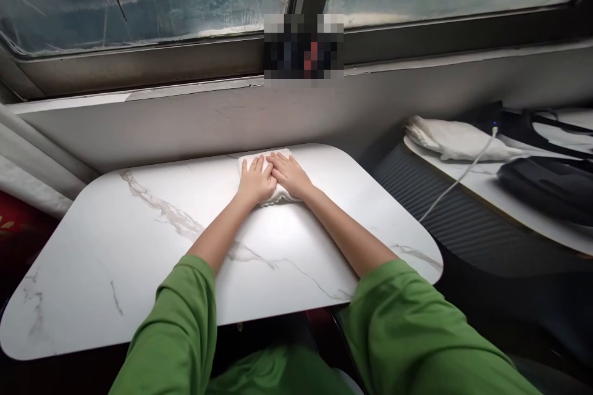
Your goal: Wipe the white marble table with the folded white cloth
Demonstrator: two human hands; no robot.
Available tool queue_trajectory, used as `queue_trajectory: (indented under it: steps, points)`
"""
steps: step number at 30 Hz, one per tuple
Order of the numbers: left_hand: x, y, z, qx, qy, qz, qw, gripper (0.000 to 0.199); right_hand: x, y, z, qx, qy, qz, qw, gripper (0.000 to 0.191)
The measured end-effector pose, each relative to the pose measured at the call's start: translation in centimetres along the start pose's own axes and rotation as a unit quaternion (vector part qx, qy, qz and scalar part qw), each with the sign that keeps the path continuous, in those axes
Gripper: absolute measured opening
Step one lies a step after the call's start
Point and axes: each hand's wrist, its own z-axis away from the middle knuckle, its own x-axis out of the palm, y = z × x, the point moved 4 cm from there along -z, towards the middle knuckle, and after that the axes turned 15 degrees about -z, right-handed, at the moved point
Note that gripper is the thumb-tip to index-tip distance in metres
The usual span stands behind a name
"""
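Pale curtain well L of the fingers; white marbled surface under & around them. L hand flat, fingers spread, not gripping — laid on L part of folded white cloth, which sits right beneath both hands' fingers. R hand ditto: fingers extended, released, on cloth's R part, tips close to L hand's. Well R of fingers — white cable, white bundle, blk bag-like item.

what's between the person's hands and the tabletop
A white cloth: the head view shows the left hand and right hand on it, above the tabletop.
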Motion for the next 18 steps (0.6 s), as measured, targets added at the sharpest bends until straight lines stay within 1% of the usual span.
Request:
queue_trajectory:
  steps: [2,4,7,9,12,14,15,16,18]
  points:
    - [-0.3,1.2,1.5,0.012,0.0,-0.004,1.0,0.052,-0.1,0.1,2.3,0.0,-0.011,0.008,1.0,0.054]
    - [-0.9,3.3,3.6,0.027,-0.004,-0.004,1.0,0.054,-0.5,0.3,5.4,-0.008,-0.023,0.004,1.0,0.055]
    - [-2.4,7.6,7.2,0.051,-0.021,0.005,0.998,0.058,-1.6,1.0,11.4,-0.031,-0.027,-0.013,0.999,0.054]
    - [-3.4,10.6,9.6,0.077,-0.048,0.015,0.996,0.061,-2.4,1.6,15.8,-0.051,-0.023,-0.02,0.998,0.052]
    - [-4.9,14.2,12.2,0.129,-0.081,0.033,0.988,0.062,-3.3,2.6,21.1,-0.065,-0.002,-0.018,0.998,0.05]
    - [-5.4,15.5,12.9,0.155,-0.089,0.041,0.983,0.063,-3.7,3.2,23.0,-0.063,0.011,-0.014,0.998,0.051]
    - [-5.4,15.8,12.9,0.159,-0.091,0.042,0.982,0.063,-3.8,3.5,23.3,-0.061,0.014,-0.012,0.998,0.051]
    - [-5.3,15.8,12.6,0.158,-0.093,0.042,0.982,0.063,-3.9,3.8,23.2,-0.058,0.014,-0.01,0.998,0.051]
    - [-4.8,15.5,11.2,0.148,-0.086,0.04,0.984,0.064,-4.1,4.4,21.7,-0.049,0.01,-0.008,0.999,0.05]
